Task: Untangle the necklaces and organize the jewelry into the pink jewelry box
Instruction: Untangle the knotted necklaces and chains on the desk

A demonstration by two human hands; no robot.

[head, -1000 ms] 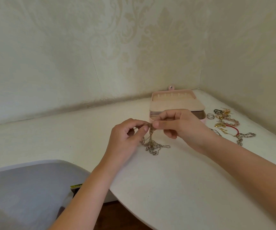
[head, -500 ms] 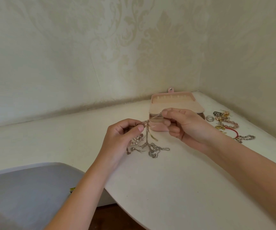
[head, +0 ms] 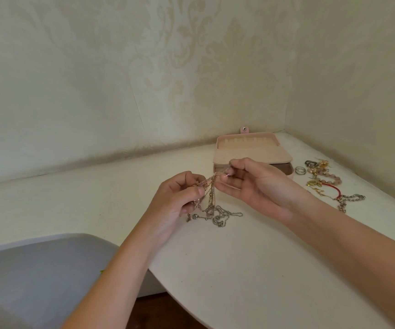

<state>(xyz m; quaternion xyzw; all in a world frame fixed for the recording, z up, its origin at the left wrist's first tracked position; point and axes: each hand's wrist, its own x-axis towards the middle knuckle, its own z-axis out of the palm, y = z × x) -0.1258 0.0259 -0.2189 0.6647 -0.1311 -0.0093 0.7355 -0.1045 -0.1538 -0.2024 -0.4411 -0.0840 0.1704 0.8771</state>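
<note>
1. Necklaces (head: 210,201), a tangled bunch at frame centre, hang between both grips, their lower ends trailing on the bench (head: 239,269).
2. Left grip (head: 177,200) pinches the bunch; right grip (head: 258,186) pinches one strand at its fingertips.
3. Pink jewelry box (head: 251,154) lies open just behind the right grip.
4. Loose jewelry (head: 323,180) lies on the bench right of the box.

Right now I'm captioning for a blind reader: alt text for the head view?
The left hand and right hand pinch a tangled bunch of thin gold and silver chain necklaces, its ends trailing on the white table. Behind them sits an open pink jewelry box; loose rings and bracelets lie to its right.
</note>
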